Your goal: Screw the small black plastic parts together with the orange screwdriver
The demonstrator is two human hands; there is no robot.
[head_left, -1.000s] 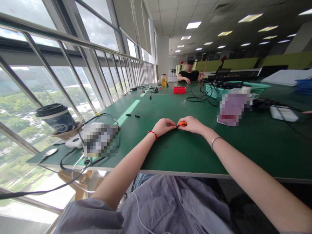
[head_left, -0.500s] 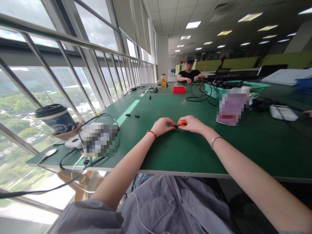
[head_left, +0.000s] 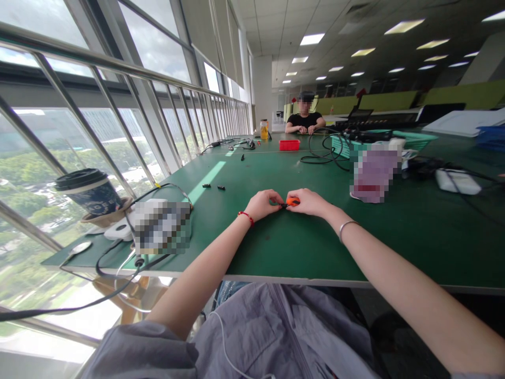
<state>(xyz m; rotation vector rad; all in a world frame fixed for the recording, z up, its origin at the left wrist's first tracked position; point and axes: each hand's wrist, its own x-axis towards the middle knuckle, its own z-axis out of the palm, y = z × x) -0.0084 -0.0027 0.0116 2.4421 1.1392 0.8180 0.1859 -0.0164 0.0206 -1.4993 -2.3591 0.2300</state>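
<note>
The green table (head_left: 284,252) is crossed by a pale strip (head_left: 215,172). Over its near side, a small orange-and-black thing (head_left: 292,201) is gripped by the right hand (head_left: 310,202), a black bit (head_left: 283,205) by the left hand (head_left: 262,205). Far off, the ceiling is dotted with lights (head_left: 313,39).

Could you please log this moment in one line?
left hand: pinching small black piece; right hand: holding orange tool; red bin: on table

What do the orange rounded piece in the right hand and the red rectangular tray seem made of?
Orange rounded piece: probably plastic or rubber, judging by its bright colour; finish unclear.
Red rectangular tray: likely plastic, perhaps semi-matte, given its uniform red.
</note>
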